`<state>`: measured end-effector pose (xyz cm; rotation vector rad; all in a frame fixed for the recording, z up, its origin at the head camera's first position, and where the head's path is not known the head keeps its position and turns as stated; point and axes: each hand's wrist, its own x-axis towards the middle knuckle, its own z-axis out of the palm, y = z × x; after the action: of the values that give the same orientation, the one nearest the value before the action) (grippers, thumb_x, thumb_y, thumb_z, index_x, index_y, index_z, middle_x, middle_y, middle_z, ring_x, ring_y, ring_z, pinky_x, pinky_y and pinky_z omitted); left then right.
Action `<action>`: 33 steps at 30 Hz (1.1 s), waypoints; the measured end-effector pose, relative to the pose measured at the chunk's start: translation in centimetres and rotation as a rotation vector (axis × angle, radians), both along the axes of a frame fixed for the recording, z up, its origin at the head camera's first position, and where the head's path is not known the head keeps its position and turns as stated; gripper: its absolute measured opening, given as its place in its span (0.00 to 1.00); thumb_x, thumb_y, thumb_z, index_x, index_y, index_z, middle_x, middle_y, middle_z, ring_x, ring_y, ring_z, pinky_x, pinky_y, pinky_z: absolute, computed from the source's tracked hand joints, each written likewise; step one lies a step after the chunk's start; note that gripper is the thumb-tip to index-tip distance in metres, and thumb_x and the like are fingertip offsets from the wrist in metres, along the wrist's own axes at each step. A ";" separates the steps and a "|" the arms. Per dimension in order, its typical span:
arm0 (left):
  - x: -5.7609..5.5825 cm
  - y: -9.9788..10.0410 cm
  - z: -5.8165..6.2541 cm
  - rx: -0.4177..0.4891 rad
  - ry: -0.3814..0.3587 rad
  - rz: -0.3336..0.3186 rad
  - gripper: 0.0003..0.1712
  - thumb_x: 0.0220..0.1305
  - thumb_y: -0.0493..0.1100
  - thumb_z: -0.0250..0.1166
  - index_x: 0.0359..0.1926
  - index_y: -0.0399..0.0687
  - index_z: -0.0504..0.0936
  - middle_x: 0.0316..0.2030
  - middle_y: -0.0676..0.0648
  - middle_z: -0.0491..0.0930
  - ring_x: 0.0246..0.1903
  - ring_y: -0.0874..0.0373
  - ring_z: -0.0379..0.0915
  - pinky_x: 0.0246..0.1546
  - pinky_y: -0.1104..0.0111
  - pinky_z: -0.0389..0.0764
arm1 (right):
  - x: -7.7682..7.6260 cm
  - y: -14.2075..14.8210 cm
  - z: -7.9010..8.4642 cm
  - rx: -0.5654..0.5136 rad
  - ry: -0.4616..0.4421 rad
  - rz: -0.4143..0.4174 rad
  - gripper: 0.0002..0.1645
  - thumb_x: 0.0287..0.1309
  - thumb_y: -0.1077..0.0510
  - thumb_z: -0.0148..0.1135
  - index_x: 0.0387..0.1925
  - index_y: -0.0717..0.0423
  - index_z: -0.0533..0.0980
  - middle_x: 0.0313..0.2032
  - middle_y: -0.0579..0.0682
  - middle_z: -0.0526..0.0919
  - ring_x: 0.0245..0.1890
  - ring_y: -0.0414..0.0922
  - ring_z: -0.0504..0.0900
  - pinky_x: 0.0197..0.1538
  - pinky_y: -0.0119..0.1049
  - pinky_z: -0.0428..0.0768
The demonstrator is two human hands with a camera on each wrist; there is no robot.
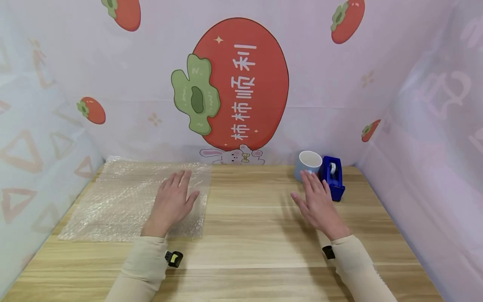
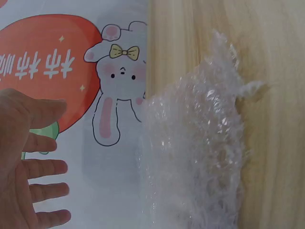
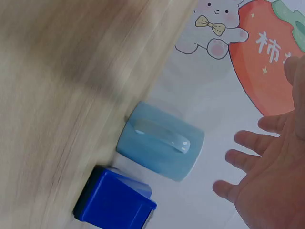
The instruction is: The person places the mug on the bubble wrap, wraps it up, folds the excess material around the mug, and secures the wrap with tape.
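My left hand [image 1: 171,203] hovers over a sheet of clear bubble wrap [image 1: 109,201] spread on the left of the table, its fingers straight and slightly spread, holding nothing. In the left wrist view the bubble wrap [image 2: 195,157] shows a ragged edge. My right hand [image 1: 318,205], also with straight fingers and holding nothing, is raised in front of a light blue mug [image 1: 310,161]. The mug [image 3: 159,143] stands upright, its handle turned toward me. Beside it on the right sits a blue tape dispenser [image 1: 332,178] with a small roll of tape.
The wooden table [image 1: 245,235] ends at a back wall cloth [image 1: 151,138] printed with persimmons and a rabbit. Similar cloth hangs along both sides. The mug and tape dispenser stand close to the table's back right corner.
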<state>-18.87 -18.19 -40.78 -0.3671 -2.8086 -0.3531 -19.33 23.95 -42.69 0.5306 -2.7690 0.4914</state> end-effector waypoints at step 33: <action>0.4 2.5 -2.0 0.018 -0.419 0.093 0.21 0.56 0.41 0.73 0.42 0.27 0.77 0.39 0.31 0.75 0.35 0.38 0.76 0.38 0.46 0.82 | 0.9 -1.8 -1.5 -0.029 -0.139 0.036 0.30 0.76 0.43 0.51 0.60 0.63 0.77 0.53 0.61 0.80 0.55 0.59 0.79 0.57 0.58 0.75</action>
<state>-18.45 -15.72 -42.77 -0.1719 -3.2124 -0.4831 -18.47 22.10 -44.16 0.5606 -2.8834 0.5970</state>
